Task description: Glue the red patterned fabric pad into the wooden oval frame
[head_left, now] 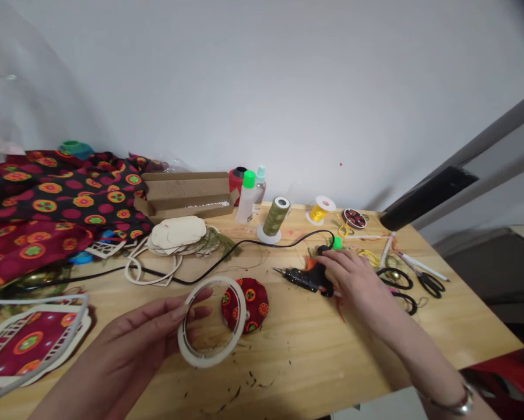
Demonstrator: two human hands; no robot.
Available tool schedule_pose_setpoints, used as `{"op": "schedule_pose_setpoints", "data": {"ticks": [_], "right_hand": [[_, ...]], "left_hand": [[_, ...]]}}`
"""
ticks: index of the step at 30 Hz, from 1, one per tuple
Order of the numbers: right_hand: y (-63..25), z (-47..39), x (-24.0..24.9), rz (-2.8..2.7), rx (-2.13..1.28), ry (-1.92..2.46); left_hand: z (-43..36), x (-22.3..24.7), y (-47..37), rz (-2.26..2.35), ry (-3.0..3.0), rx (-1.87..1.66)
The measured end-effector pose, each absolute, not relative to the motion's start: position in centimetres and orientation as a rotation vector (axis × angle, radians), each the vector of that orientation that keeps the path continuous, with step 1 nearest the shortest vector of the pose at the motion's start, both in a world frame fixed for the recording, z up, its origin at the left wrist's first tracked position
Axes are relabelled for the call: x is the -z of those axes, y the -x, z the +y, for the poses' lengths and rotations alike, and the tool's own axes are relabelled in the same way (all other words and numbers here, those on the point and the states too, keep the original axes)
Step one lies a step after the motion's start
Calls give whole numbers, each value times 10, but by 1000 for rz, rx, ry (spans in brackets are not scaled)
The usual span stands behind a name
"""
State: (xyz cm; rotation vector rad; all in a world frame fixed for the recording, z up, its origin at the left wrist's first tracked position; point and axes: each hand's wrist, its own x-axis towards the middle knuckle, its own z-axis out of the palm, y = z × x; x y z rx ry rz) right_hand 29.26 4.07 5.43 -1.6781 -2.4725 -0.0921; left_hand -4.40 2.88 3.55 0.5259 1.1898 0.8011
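My left hand (pixel 146 329) holds a thin white ring (pixel 208 360) upright by its left side, pinched between thumb and fingers. Just behind the ring, a round disc covered in dark red patterned fabric (pixel 256 303) lies on the wooden table, partly overlapped by it. To the right, my right hand (pixel 358 283) is closed over the handle of a black hot glue gun (pixel 303 279), which lies on its side with the nozzle pointing left. Part of the handle is hidden under the fingers. A black cord (pixel 213 268) runs leftward across the table.
Patterned fabric (pixel 82 192) is heaped at the left beside an open cardboard box (pixel 187 195). Stacked cream cutouts (pixel 178 233), a green thread spool (pixel 275 219), a bottle (pixel 246 201) and yellow thread (pixel 320 210) stand behind. Scissors (pixel 430 283) lie right. Dark scraps (pixel 235 394) litter the front.
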Motion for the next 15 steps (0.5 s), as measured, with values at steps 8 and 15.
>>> {"op": "schedule_pose_setpoints", "data": {"ticks": [8,15], "right_hand": [[-297,71,-63,-3013,52,1319],[-290,82,-70,-2995,-104,1343]], "left_hand": [[12,-38,25,1093,-1516,-306],[30,-57,3,1009,-1900,-134]]}}
